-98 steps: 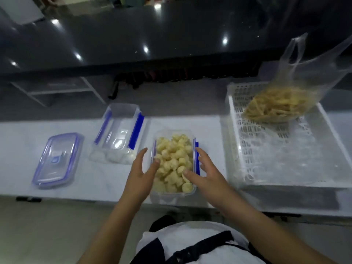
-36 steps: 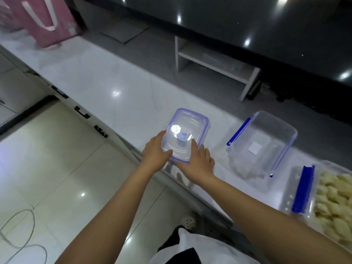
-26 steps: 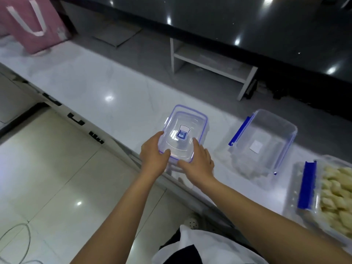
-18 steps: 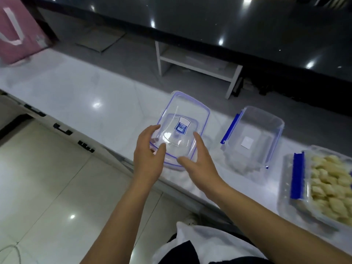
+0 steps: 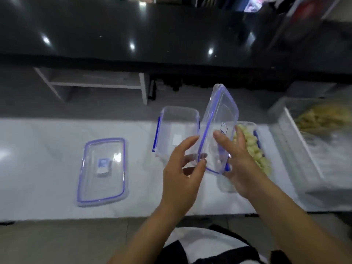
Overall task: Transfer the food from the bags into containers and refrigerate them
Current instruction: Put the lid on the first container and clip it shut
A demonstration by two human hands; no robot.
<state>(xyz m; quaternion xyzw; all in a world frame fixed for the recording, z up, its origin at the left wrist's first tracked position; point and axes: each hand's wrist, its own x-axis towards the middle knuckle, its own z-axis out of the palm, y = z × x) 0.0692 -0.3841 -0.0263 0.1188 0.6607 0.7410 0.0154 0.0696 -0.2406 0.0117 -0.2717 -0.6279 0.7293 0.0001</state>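
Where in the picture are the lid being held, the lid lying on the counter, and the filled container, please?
Held lid (image 5: 219, 130), head view, its clear centre panel.
Lid on the counter (image 5: 103, 172), head view, its centre.
Filled container (image 5: 255, 149), head view, the food inside.

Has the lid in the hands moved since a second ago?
Yes. The held lid left the counter left of the empty container and now stands tilted up between it and the filled container.
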